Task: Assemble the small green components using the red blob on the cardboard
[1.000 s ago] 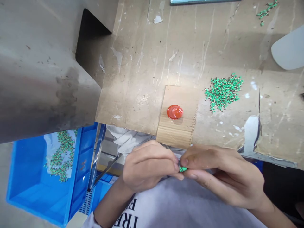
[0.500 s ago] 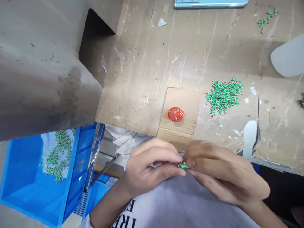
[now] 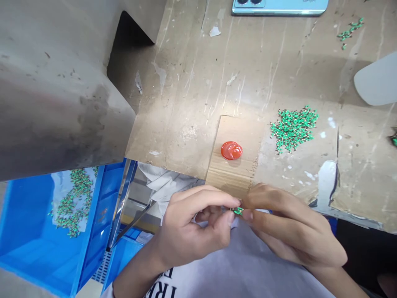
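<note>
In front of my chest, close to the table's near edge, my left hand (image 3: 198, 225) and my right hand (image 3: 291, 225) meet fingertip to fingertip. Between them is a small green part (image 3: 238, 211) with darker ends, too small to name more exactly. My right thumb and forefinger pinch one side of it. On the other side, my left forefinger and thumb close around its end, with a gap behind the fingertips. Just beyond, an oval red dish (image 3: 231, 150) with a glossy surface rests on a cardboard piece (image 3: 232, 128). To its right lies a pile of similar green parts (image 3: 293, 129).
A light blue phone (image 3: 282, 8) lies at the far edge. Further green parts (image 3: 350, 32) are scattered far right, near a rounded white object (image 3: 378, 80). At left stands a large metal housing (image 3: 62, 91), above a blue bin (image 3: 31, 231) holding more green parts.
My left thumb has drawn back and down from the forefinger tip, and the green part shows turned between my fingers. The view has shifted slightly.
</note>
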### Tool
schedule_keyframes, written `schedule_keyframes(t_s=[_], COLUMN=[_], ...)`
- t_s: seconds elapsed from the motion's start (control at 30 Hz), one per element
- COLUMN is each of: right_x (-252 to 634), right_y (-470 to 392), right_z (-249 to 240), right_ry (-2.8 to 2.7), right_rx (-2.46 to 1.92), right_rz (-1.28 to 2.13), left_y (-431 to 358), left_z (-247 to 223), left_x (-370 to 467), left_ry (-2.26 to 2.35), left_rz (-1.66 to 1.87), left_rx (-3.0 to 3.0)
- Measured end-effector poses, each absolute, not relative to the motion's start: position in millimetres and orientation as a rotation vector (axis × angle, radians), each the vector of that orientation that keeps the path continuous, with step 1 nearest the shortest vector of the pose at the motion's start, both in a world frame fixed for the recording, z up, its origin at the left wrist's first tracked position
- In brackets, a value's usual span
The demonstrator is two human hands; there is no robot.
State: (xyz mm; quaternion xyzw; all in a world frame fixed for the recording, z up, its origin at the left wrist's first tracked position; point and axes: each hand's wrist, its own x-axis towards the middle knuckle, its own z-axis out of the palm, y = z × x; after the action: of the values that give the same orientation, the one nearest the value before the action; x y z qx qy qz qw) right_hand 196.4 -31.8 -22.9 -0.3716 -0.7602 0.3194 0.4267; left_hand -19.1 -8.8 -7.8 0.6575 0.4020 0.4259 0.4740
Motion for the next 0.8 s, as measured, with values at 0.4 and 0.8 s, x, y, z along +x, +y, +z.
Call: schedule_keyframes(t_s=[0.4, 0.8], right_x=[201, 193], right_y=[-32, -30], right_z=[-29, -16], right_ry=[-1.899, -1.748], right_rx=[-0.895, -1.059], right_rz=[0.829, 1.138], left_y=[-11, -12], left_z=[-2, -8], left_x=[-11, -8], left_ry=[1.046, 0.960], left_rz=[1.026, 0.974], left_rx=[1.478, 1.222])
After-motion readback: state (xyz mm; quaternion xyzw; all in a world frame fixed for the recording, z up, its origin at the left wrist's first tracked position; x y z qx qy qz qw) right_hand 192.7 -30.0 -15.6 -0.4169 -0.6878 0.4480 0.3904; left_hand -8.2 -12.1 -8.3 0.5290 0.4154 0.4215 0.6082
